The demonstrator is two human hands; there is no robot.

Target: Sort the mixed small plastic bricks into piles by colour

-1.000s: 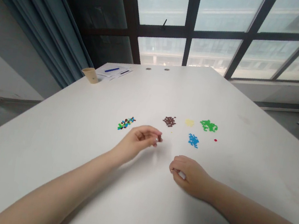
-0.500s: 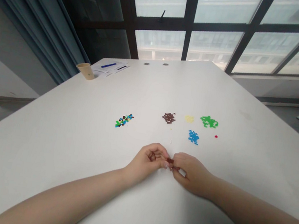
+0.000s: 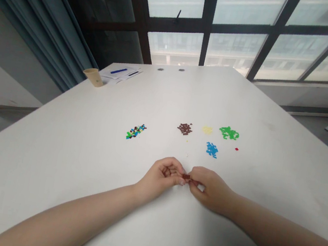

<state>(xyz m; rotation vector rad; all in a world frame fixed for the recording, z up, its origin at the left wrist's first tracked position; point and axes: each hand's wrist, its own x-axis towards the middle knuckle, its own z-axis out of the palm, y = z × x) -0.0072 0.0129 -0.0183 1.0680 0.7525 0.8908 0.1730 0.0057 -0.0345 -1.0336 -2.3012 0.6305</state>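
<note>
My left hand (image 3: 164, 176) and my right hand (image 3: 208, 187) meet near the front middle of the white table (image 3: 82, 159), fingers curled. Between their fingertips they pinch a tiny brown piece (image 3: 186, 177). Beyond them lie small piles of tiny bricks: a mixed-colour pile (image 3: 135, 131) to the left, a brown pile (image 3: 185, 128), a pale yellow pile (image 3: 207, 129), a green pile (image 3: 229, 132) and a blue pile (image 3: 211, 149). A single red piece (image 3: 236, 149) lies to the right of the blue pile.
A paper cup (image 3: 93, 77) stands at the far left edge of the table, beside papers with pens (image 3: 122, 73). Large windows with dark frames (image 3: 212, 22) run behind the table, and a grey curtain (image 3: 27, 20) hangs at the left.
My left hand drew back from near the brown pile and joined my right hand; both now pinch the brown piece together. Over the last half second they hardly moved.
</note>
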